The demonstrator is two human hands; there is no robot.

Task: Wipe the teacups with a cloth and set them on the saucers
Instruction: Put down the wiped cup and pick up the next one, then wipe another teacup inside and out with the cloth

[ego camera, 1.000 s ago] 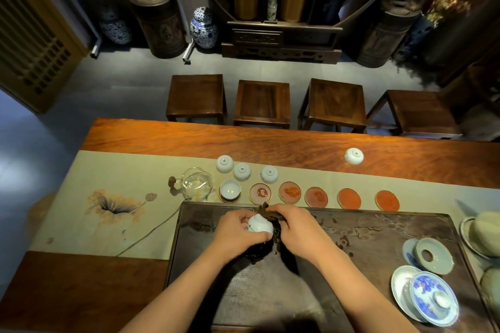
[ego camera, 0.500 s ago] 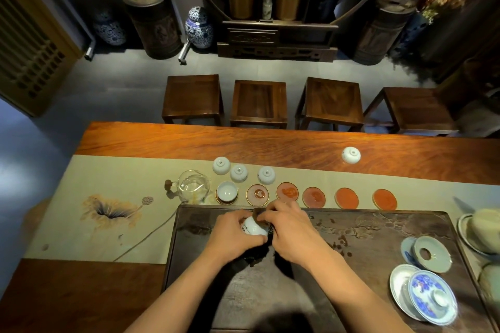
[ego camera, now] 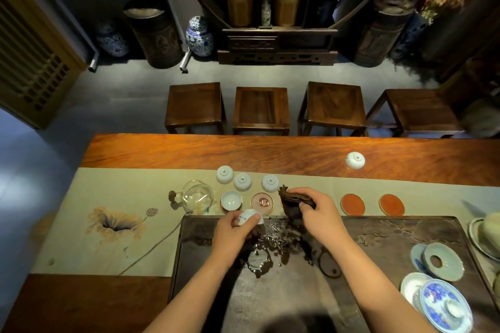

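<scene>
My left hand (ego camera: 234, 230) holds a small white teacup (ego camera: 249, 217) at the far edge of the dark tea tray (ego camera: 378, 230), just in front of a bare saucer (ego camera: 262, 203). My right hand (ego camera: 316, 213) grips a dark brown cloth (ego camera: 293, 201) over the saucer row, apart from the cup. One upright cup (ego camera: 230, 200) sits on the leftmost saucer. Three upturned cups (ego camera: 242, 181) stand behind the row, and another (ego camera: 355, 160) lies on the wood further right. Two orange saucers (ego camera: 352, 204) are bare on the right.
A glass pitcher (ego camera: 196, 196) stands left of the saucers on the beige runner (ego camera: 108, 197). Lidded bowls and blue-and-white dishes (ego camera: 443, 305) crowd the tray's right end. The tray's middle is wet. Four wooden stools (ego camera: 261, 111) line the table's far side.
My hands have parted: the right one lifted the cloth away to the right over the saucers, while the left one carried the cup forward to the tray's far edge.
</scene>
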